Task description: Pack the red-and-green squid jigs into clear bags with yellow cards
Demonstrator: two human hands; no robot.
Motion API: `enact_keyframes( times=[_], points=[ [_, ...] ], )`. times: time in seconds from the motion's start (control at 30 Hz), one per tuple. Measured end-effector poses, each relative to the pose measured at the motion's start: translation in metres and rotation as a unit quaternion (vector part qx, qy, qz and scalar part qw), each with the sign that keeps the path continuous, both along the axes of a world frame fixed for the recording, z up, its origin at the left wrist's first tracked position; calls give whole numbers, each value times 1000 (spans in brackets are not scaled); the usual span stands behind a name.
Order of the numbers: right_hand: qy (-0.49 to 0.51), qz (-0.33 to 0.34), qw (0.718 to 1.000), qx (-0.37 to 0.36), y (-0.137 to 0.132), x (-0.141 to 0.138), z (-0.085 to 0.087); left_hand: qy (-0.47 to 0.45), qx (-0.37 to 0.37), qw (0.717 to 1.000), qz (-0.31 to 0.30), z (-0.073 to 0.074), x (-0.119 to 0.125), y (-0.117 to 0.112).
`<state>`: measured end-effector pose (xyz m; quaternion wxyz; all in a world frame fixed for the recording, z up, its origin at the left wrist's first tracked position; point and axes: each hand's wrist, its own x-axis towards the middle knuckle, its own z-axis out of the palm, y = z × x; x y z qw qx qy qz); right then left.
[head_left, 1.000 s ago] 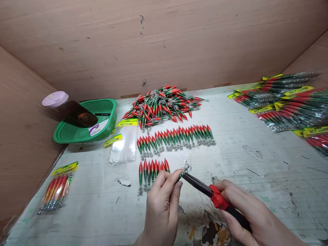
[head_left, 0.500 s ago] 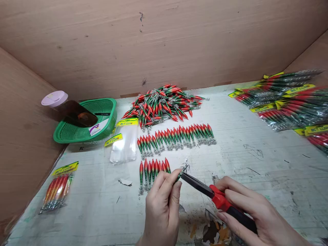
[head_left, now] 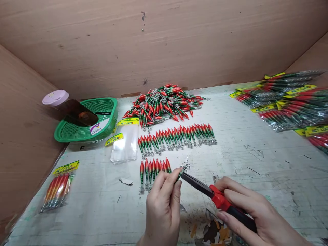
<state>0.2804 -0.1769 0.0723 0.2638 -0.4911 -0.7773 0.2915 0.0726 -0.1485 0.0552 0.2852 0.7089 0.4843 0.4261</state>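
Green lure (head_left: 180, 174) juts from pinching left hand (head_left: 162, 201); right hand (head_left: 252, 208) clamped round pliers (head_left: 217, 197) (red and black).

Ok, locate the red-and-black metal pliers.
Head view, right of centre: the pliers are in the right hand, tips by the green lure in the left hand.

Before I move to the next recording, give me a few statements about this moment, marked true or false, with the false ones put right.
1. The right hand holds pliers. True.
2. The left hand has nothing in it. False: it pinches a lure.
3. A bottle with a pink lid is in the green basket. True.
4. The green basket is right of the loose lure pile. False: it is to the left.
5. The loose lure pile is nearer the person than the long row of lures. False: the pile is farther away.
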Motion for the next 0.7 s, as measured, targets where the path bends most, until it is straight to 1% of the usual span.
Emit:
enact_keyframes(
  times=[0.4,0.57,0.7],
  points=[
    [13,-21,1000,-7,-1,-3,2,24,20,999,3,-2,-1,-1],
    [2,-11,1000,-21,-1,-3,2,32,8,999,-2,-3,-1,-2],
    [-1,-12,1000,-14,-1,-3,1,25,24,999,3,-5,0,-2]
  ],
)
